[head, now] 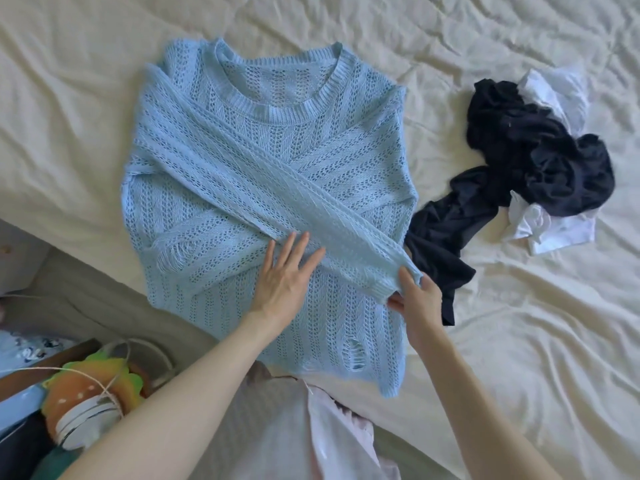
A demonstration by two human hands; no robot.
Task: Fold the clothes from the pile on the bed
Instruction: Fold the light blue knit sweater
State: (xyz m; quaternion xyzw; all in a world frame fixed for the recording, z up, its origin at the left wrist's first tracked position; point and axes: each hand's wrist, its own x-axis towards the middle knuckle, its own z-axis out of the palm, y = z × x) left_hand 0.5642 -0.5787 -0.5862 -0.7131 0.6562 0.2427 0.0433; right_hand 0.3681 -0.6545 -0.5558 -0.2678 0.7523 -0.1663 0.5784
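your left hand (284, 275) presses flat on the blue sweater (242, 168); your right hand (417, 299) pinches its sleeve cuff (401, 271).

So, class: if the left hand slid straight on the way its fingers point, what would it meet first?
The left hand lies flat on the blue sweater, fingers pointing up-right. It would probably first meet the folded sleeve crossing just beyond its fingertips.
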